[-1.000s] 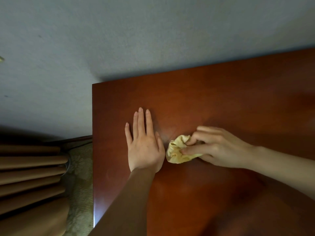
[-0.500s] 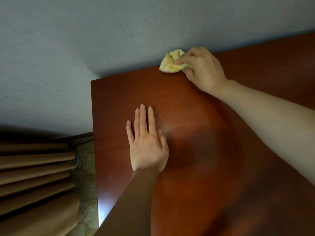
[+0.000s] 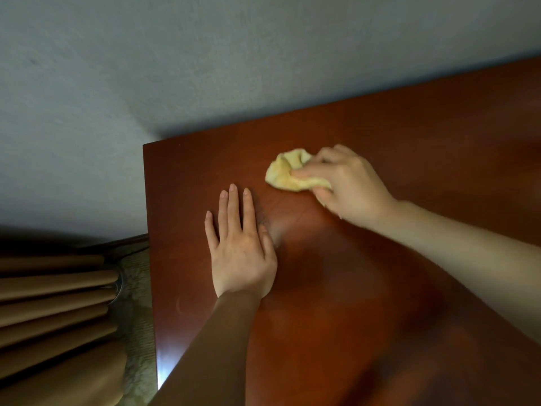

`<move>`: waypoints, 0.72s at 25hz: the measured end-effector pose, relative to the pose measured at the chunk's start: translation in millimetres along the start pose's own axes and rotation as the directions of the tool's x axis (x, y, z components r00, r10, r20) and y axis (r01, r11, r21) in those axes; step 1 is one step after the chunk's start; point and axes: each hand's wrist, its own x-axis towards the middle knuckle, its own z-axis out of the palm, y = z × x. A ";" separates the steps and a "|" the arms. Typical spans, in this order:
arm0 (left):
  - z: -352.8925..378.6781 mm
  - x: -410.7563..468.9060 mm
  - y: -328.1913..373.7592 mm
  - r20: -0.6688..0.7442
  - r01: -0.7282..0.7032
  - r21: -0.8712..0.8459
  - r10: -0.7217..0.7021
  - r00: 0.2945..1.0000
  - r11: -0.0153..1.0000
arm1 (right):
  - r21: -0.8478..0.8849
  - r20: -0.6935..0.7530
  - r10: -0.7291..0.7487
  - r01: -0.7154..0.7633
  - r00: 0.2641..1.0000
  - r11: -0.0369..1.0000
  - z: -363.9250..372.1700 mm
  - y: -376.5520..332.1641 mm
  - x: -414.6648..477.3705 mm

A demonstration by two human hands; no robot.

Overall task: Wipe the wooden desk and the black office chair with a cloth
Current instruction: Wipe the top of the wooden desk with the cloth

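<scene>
Currently in view: grey wall [image 3: 205, 68] behind a reddish-brown wooden desk [image 3: 409, 142].
Desk: far-left corner visible; glossy top, blurred toward the lower right.
Curtain [image 3: 52, 312]: tan pleated folds, left of the desk.
Left hand [image 3: 241, 250]: flat on the desk, palm down, fingers straight, grasping nothing.
Right hand [image 3: 348, 186]: fingers curled round the cloth [image 3: 285, 172], pressing it onto the desk.
Cloth: yellow, crumpled, just beyond the left fingertips, near the far-left corner.
</scene>
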 end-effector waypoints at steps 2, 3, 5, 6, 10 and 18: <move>-1.2 -0.1 0.4 -0.002 -0.003 0.005 0.003 1.000 1.000 | 0.036 0.033 -0.083 0.082 0.996 0.996 -2.1 -7.3 -38.8; -1.5 0.0 0.9 -0.004 -0.003 0.008 0.003 1.000 1.000 | 0.051 0.057 -0.123 0.120 0.991 0.992 -3.1 -9.5 -56.1; -1.6 0.2 0.9 -0.009 0.002 0.008 -0.001 1.000 1.000 | 0.086 0.125 -0.201 0.191 0.972 0.978 -5.9 -11.6 -79.2; -1.7 0.3 0.8 -0.008 0.003 0.007 -0.003 1.000 1.000 | 0.098 0.153 -0.246 0.233 0.957 0.967 -8.4 -10.5 -83.7; -0.6 0.2 0.1 -0.015 0.002 0.009 -0.002 1.000 1.000 | 0.053 0.216 -0.392 0.390 0.894 0.919 -21.9 7.7 -60.0; 2.0 -0.3 0.3 -0.024 -0.005 -0.019 0.004 1.000 1.000 | -0.225 -0.023 0.068 -0.072 0.997 0.972 -36.7 73.2 39.4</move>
